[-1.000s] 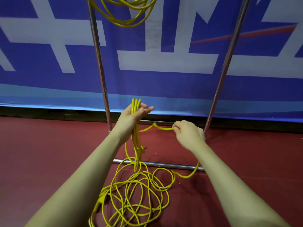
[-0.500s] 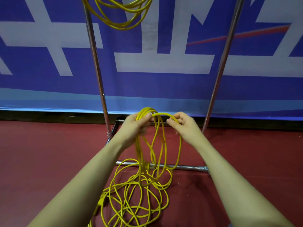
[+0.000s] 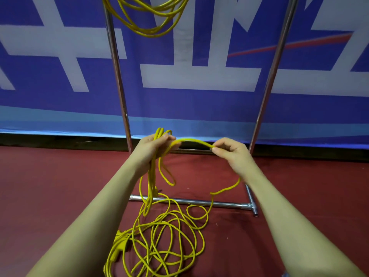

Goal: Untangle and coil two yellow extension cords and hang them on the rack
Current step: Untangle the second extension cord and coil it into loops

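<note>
My left hand [image 3: 153, 148] grips a bunch of loops of a yellow extension cord [image 3: 159, 236], which hang down from it to a loose tangle on the red floor. My right hand [image 3: 229, 150] pinches a strand of the same cord, which arches over to the left hand. From the right hand the cord drops down to the pile. A yellow plug [image 3: 119, 244] lies at the pile's left edge. A second coiled yellow cord [image 3: 147, 19] hangs at the top of the metal rack [image 3: 117, 76].
The rack's two chrome uprights rise on either side of my hands, its right upright [image 3: 271, 76] slanting. Its base bar [image 3: 199, 202] crosses the red floor behind the pile. A blue and white banner [image 3: 199, 76] covers the wall behind.
My right hand laid a loop into the left hand half a second ago. It has since moved back to the right, drawing out a new strand.
</note>
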### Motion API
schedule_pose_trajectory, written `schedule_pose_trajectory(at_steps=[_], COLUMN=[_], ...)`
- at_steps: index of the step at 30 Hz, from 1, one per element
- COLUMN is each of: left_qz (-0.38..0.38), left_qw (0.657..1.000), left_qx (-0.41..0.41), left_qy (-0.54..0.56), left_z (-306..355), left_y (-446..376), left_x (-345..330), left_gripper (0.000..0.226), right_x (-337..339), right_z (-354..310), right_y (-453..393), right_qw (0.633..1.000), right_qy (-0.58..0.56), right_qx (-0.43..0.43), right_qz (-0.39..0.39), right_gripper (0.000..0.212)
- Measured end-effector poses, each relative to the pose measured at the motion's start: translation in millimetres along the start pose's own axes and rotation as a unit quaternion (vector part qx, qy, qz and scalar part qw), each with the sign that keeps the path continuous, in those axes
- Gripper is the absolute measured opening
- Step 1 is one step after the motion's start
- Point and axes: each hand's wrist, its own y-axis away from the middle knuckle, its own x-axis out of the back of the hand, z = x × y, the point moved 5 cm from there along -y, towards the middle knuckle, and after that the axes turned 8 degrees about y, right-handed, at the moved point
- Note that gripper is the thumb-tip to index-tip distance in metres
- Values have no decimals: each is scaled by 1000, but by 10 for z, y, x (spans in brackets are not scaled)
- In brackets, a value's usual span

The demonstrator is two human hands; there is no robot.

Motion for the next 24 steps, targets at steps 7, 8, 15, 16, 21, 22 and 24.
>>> schedule_pose_trajectory(at_steps=[7,8,15,16,21,22,24], left_qz=[-39,-43,-78,-70,-26,-29,-48], left_qw=[996,990,967,975,996,996,996], left_qx=[-23,-25,-65,-61,-33,-28,-13], left_qy=[-78,-128,-234,-201,-83,-76,-72], left_z=[-86,-128,-261,-256,-182,-160,-128], left_y=[5,13,95,95,52,50,62], left_x=[-54,-86,-307,-322,-243,-226,-216], left_gripper=[19,20,26,25,21,22,25], right_x=[-309,-336,-272,-255,-194,-171,-134], right_z=[-84,-124,-152,-113,131,160,201], right_y=[14,10,-46,-45,29,44,60], right_qw=[988,987,997,998,999,998,998], right_qy=[109,113,69,62,-5,-3,28], right_qx=[23,28,40,27,-48,-52,-53], right_qz=[-106,-110,-15,-1,-24,-26,-20], right_gripper=[11,8,10,14,16,15,15])
